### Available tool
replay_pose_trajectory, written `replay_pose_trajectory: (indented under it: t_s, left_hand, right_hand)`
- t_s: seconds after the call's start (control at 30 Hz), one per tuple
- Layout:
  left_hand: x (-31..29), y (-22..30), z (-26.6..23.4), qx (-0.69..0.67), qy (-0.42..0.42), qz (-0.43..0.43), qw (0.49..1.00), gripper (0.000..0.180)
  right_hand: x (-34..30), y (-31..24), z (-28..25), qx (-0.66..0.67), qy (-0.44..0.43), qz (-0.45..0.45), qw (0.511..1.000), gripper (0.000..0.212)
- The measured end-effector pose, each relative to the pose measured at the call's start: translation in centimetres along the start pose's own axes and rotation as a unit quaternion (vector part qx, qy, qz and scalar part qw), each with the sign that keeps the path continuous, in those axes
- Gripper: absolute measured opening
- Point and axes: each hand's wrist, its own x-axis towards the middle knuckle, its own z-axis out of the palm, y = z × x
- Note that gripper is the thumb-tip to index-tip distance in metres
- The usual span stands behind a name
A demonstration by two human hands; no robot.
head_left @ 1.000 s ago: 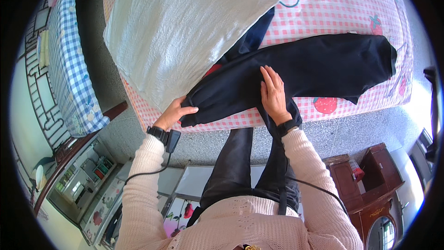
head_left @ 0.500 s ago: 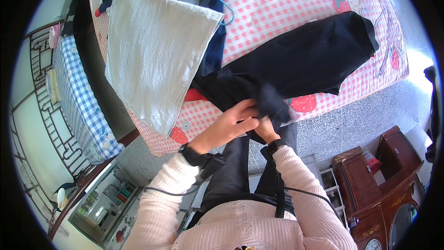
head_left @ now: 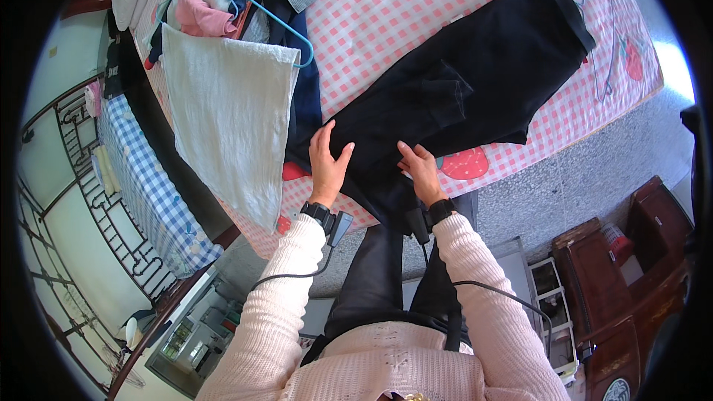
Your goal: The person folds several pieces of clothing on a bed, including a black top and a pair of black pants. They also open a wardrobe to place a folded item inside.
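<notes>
Black trousers (head_left: 483,67) lie stretched across the bed, waistband at the far right. The leg end lies near me and hangs a little over the bed's front edge. My left hand (head_left: 327,163) rests on the cloth near the leg's left edge, fingers spread. My right hand (head_left: 421,171) is at the leg's right edge, its fingers bent and closed on the black cloth. A folded-over patch with pale stitching shows on the trousers' middle. Beside my left hand, a white towel-like cloth (head_left: 230,111) drapes over the bed's edge.
A blue hanger (head_left: 307,44) and a heap of clothes with a pink piece (head_left: 202,16) lie at the back left. Thin hangers (head_left: 605,37) lie at the right on the checked bedsheet (head_left: 386,22). A second bed (head_left: 148,171) stands left; a brown wooden cabinet (head_left: 594,282) stands right.
The bunched dark cloth between my hands has been let down and spread over the trousers. My hands have moved apart, the left one opening flat. The view has shifted slightly.
</notes>
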Motion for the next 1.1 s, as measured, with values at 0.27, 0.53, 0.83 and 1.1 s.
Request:
replay_pose_trajectory:
  t_s: [0.27,0.53,0.83,1.1]
  left_hand:
    - [3.7,-0.8,-0.1,0.126,-0.075,0.031,0.989,0.051]
    - [6.9,-1.5,-3.2,0.017,-0.226,-0.008,0.974,0.046]
    - [8.0,-1.7,-6.3,-0.079,-0.349,-0.046,0.933,0.049]
    - [5.6,-7.0,-3.9,-0.029,-0.271,-0.034,0.961,0.026]
  right_hand:
    - [-1.6,2.8,-0.9,-0.219,-0.025,-0.172,0.960,0.033]
    - [-8.3,11.7,-0.1,-0.578,0.026,-0.219,0.785,0.036]
    - [-16.6,17.3,24.1,-0.265,-0.525,-0.327,0.740,0.044]
    - [-5.6,8.2,-3.1,-0.392,-0.047,-0.290,0.872,0.028]
